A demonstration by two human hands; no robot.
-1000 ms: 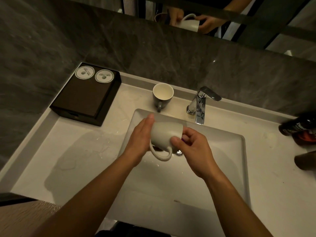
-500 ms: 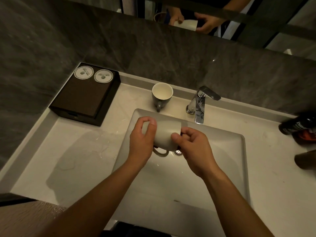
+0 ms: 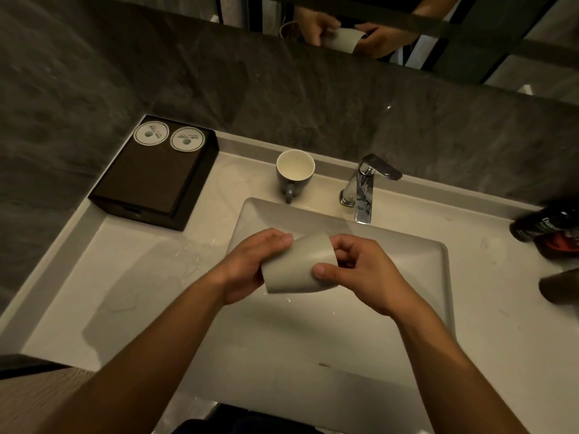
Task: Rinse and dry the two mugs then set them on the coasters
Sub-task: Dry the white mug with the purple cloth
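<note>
— What's new at the sink (image 3: 432, 277)?
— The pale mug (image 3: 297, 266) has rolled; its handle's now hidden. Left hand (image 3: 250, 267) cups the base, right hand (image 3: 360, 274) pinches the rim (matte, smooth ceramic).
— Rinsing done?
— Shaking off, I'd guess. Dark mug (image 3: 294, 172) waits on the bench (image 3: 141, 292); round paper coasters (image 3: 169, 136) sit bare.

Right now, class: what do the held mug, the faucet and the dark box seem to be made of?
Held mug: probably ceramic, matte pale glaze, no glare. Faucet: polished chromed metal, mirror-like reflections. Dark box: perhaps wood or leatherette, dull brown textured top; unclear.
</note>
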